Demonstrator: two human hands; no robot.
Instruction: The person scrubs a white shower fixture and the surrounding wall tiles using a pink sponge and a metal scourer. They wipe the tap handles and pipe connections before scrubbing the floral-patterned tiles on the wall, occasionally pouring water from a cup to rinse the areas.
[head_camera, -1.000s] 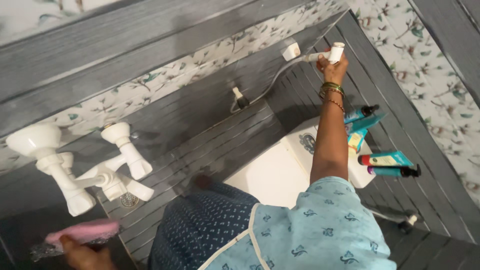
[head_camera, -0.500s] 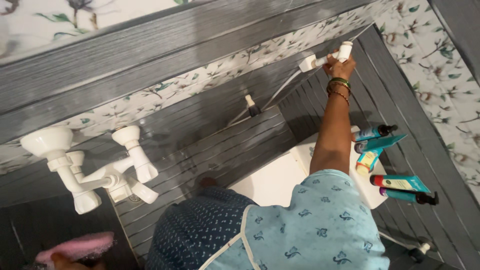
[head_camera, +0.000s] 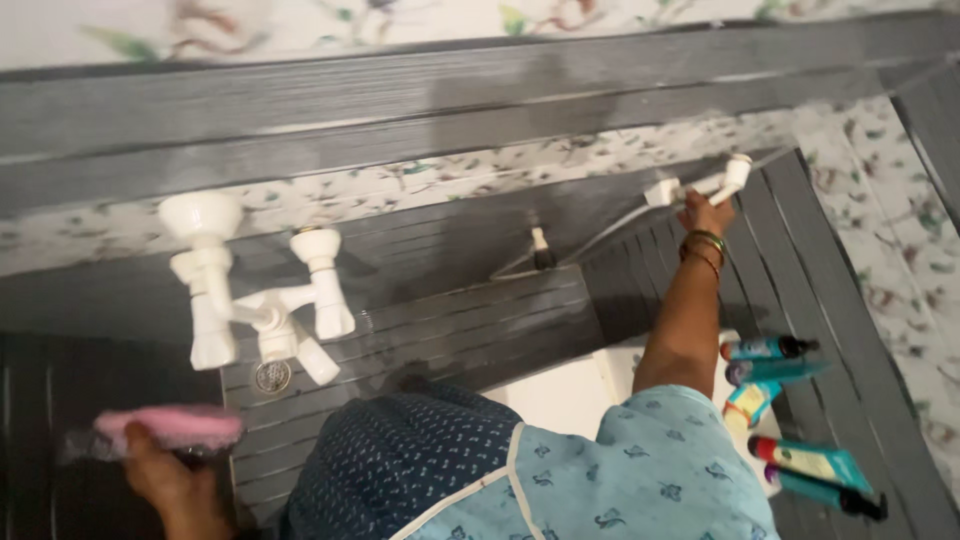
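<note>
Right hand (head_camera: 706, 213) is raised to the wall, fingers curled around a white spray handle (head_camera: 722, 182) in a closed grip; its thin hose (head_camera: 600, 236) runs down-left from that hand to a small wall fitting (head_camera: 540, 247). Bangles (head_camera: 706, 248) sit on that wrist. Left hand (head_camera: 165, 470) is low at the frame's bottom-left, wrapped shut around a pink scrubber (head_camera: 172, 426) that lies blurred just above the knuckles; can't tell whether the scrubber touches the dark grey tiles (head_camera: 450, 330). Up and right of the left hand: white tap set (head_camera: 255, 290) with two knobs on the wall, and a round drain (head_camera: 271, 375) just beneath it. Below the right forearm: white fixture edge (head_camera: 560, 395), and to the arm's right several tubes, teal and blue (head_camera: 790, 405), lying close together. Floral tile band (head_camera: 400, 185) runs across the wall between both hands. Blue patterned clothing (head_camera: 560, 480) fills the bottom centre.
</note>
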